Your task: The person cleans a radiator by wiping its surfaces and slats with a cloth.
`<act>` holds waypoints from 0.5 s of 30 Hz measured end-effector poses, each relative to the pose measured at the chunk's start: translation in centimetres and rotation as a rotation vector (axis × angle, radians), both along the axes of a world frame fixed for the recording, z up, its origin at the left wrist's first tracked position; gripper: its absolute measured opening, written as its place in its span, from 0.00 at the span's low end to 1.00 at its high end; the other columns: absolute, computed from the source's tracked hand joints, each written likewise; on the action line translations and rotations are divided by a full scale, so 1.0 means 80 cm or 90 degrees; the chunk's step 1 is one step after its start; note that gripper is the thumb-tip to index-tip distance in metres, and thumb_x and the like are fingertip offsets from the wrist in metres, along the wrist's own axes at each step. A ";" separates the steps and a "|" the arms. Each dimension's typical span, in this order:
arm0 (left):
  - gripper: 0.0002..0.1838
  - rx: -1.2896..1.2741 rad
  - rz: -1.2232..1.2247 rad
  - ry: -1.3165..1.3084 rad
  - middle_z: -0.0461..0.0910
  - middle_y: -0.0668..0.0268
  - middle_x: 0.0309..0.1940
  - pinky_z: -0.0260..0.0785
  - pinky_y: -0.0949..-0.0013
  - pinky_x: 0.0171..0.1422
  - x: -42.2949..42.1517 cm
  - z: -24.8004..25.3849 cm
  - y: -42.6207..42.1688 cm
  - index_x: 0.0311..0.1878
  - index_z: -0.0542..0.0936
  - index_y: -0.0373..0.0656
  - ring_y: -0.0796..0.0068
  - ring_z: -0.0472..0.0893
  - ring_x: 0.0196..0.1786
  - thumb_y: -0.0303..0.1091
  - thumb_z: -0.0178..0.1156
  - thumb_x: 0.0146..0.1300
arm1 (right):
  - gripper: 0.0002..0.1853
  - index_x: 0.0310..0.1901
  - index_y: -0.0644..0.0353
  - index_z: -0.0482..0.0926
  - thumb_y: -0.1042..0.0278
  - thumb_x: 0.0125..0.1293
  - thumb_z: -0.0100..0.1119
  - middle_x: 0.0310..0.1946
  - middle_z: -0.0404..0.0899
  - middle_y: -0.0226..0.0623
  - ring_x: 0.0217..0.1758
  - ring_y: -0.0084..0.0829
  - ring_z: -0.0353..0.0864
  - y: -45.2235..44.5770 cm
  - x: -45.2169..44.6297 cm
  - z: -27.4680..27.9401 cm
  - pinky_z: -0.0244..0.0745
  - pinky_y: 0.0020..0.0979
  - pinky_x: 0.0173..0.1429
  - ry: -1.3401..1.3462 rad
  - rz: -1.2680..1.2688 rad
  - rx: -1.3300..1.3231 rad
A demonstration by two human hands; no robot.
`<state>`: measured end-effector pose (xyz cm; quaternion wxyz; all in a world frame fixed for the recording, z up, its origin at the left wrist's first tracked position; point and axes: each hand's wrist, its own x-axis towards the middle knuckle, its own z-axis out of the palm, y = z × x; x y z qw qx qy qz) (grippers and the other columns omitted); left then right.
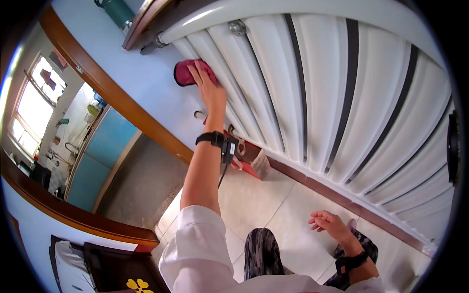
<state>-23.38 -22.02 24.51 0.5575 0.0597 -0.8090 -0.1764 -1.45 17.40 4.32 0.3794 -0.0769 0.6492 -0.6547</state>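
My left hand (pixel 209 88) reaches up to the left end of the white radiator (pixel 273 83). Its fingers are stretched out over a dark red cloth pad (pixel 184 73) with a black edge, pressed against the pale blue wall beside the radiator. The palm side is hidden. Lower right, my right hand (pixel 328 225) hangs above the tiled floor near my legs, touching nothing. Its fingers are loosely bent and partly apart, with nothing between them. Both wrists wear black straps.
A red and beige paper bag (pixel 254 163) stands on the floor below the radiator. A green bottle (pixel 115 12) is at the upper left. The wooden door frame (pixel 117 105) borders a kitchen with blue cabinets (pixel 105 151). A dark piece of furniture (pixel 112 263) is lower left.
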 end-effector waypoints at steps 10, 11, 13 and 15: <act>0.37 0.109 -0.141 -0.160 0.46 0.50 0.71 0.43 0.62 0.74 0.004 -0.142 -0.047 0.71 0.50 0.43 0.52 0.47 0.73 0.19 0.47 0.56 | 0.17 0.54 0.65 0.70 0.63 0.68 0.49 0.43 0.79 0.35 0.41 0.24 0.80 -0.017 0.004 -0.018 0.73 0.23 0.43 0.014 0.037 0.009; 0.34 0.094 -0.140 -0.129 0.49 0.49 0.70 0.44 0.61 0.74 -0.007 -0.101 -0.065 0.71 0.51 0.43 0.53 0.49 0.73 0.24 0.47 0.60 | 0.18 0.54 0.65 0.70 0.64 0.68 0.49 0.43 0.79 0.35 0.41 0.24 0.80 -0.022 0.005 -0.008 0.73 0.22 0.43 0.046 0.051 0.055; 0.41 0.193 -0.258 -0.012 0.56 0.61 0.67 0.53 0.73 0.66 -0.011 0.006 -0.065 0.72 0.50 0.43 0.67 0.60 0.66 0.23 0.49 0.52 | 0.17 0.54 0.66 0.70 0.65 0.68 0.50 0.43 0.79 0.36 0.41 0.24 0.80 -0.023 0.007 -0.002 0.73 0.22 0.44 0.008 0.054 0.043; 0.38 0.315 -0.491 0.060 0.54 0.59 0.68 0.53 0.71 0.67 0.002 0.079 -0.054 0.72 0.50 0.42 0.66 0.60 0.66 0.30 0.50 0.56 | 0.17 0.54 0.65 0.70 0.65 0.68 0.50 0.44 0.79 0.36 0.41 0.24 0.79 -0.024 0.006 -0.003 0.73 0.22 0.44 0.001 0.050 0.044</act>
